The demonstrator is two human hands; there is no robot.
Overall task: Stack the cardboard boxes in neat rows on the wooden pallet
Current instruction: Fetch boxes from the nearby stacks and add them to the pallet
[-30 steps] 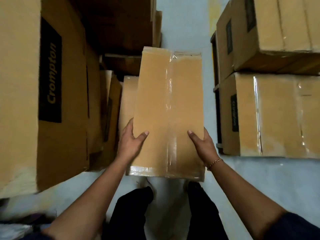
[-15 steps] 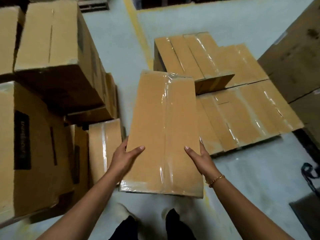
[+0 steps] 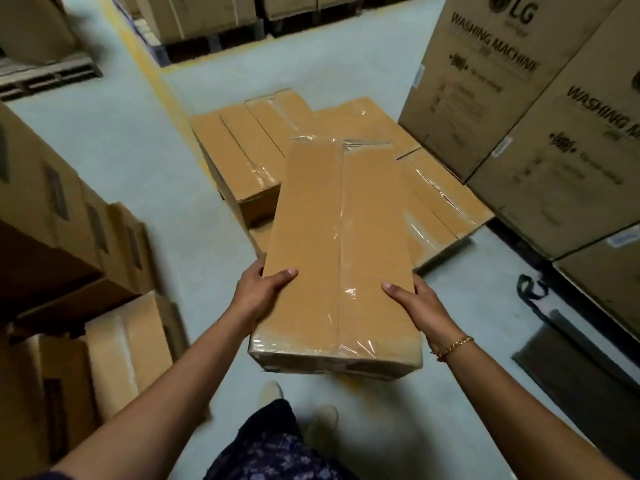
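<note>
The left hand [image 3: 263, 292] and right hand [image 3: 420, 303] each grip a long side of a taped cardboard box [image 3: 339, 244], thumbs on top. It hangs over the near edge of the low layer of stacked boxes [image 3: 239, 157], beside tall washing-machine cartons [image 3: 485, 91].

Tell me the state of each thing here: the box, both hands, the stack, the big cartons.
Carried box: taped shut, held aloft.
Left hand: grips its left edge.
Right hand: grips its right edge.
Stacked boxes: taped shut, lying flat in rows.
Washing machine cartons: closed, upright.
</note>
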